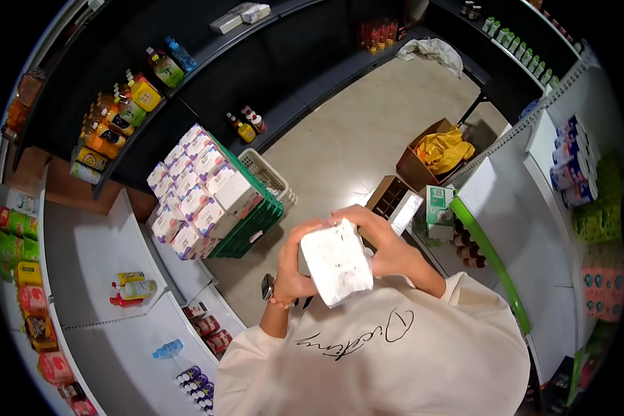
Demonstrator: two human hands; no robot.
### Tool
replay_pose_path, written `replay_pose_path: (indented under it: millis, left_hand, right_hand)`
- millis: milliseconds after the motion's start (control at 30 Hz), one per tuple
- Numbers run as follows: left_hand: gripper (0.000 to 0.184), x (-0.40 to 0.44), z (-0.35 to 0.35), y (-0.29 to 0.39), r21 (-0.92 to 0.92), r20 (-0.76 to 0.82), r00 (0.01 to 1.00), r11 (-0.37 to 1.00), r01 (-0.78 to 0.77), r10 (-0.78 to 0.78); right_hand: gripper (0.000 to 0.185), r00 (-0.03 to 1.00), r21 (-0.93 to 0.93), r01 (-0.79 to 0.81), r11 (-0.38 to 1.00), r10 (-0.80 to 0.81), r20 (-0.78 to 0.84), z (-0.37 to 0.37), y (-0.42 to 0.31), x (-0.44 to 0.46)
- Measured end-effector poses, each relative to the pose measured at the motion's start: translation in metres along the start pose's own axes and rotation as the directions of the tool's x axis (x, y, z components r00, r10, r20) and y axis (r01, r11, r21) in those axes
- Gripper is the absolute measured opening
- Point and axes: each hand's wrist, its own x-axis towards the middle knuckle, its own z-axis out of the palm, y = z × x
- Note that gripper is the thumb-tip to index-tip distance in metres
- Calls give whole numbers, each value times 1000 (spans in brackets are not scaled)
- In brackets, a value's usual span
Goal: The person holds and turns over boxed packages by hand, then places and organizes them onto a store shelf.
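Observation:
Between my two hands, in front of my chest, I hold a white tissue pack (337,263) in clear plastic wrap. My left hand (295,260) is closed round its left side, with a watch on that wrist. My right hand (388,243) grips its upper right side. To the left of the pack, a green crate (246,225) bears stacked white tissue packs (197,187) with pink and purple prints. A pale basket (274,182) stands right behind the crate.
Shelves (104,256) with bottles and snacks curve along the left. An open cardboard box (412,163) with yellow plastic, a divided carton (388,201) and a green-white box (439,211) sit to the right. A green-edged shelf (492,267) runs beside my right side.

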Motion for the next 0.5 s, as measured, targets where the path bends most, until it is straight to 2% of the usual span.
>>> replay_pose_path:
  millis: [33,67,100,133,167,267,333,367,500]
  left_hand:
    - [89,3,-5,-13,-93,-9,988,984,152,-153]
    - [89,8,-9,-25,-195,-7,972,953,230,-236]
    - [90,16,-13,-35,-298,-4,948,906,302,-318]
    - [91,26,-18,-42,-397,-2,918,843,363,-397]
    - [83,36,-23,-47,-335,-12,937,884,325,-349]
    - [102,75,-46,-58,-245,78,960,928,279,-268]
    - [116,103,-64,-67,-239,120,944,914,328,-307]
    - [130,121,-72,-68,-336,127,972,913,231,-199]
    - [128,165,-115,-93,-400,172,937,847,349,-304]
  right_hand:
    - [80,997,-4,-59,998,59,46,-6,0,17]
    - [83,989,-12,-114,993,115,89,-9,3,33]
    - [95,991,-31,-71,997,74,110,-10,17,45]
    - [97,990,-5,-73,997,73,121,-12,26,61]
    - [100,988,20,-78,997,75,133,-14,33,74]
    - [116,973,102,-164,981,144,179,-13,57,107]
    - [121,962,153,-227,962,197,192,-10,80,128]
    - [130,969,108,-182,977,160,188,-10,95,139]
    - [128,961,91,-222,971,203,185,-16,127,196]
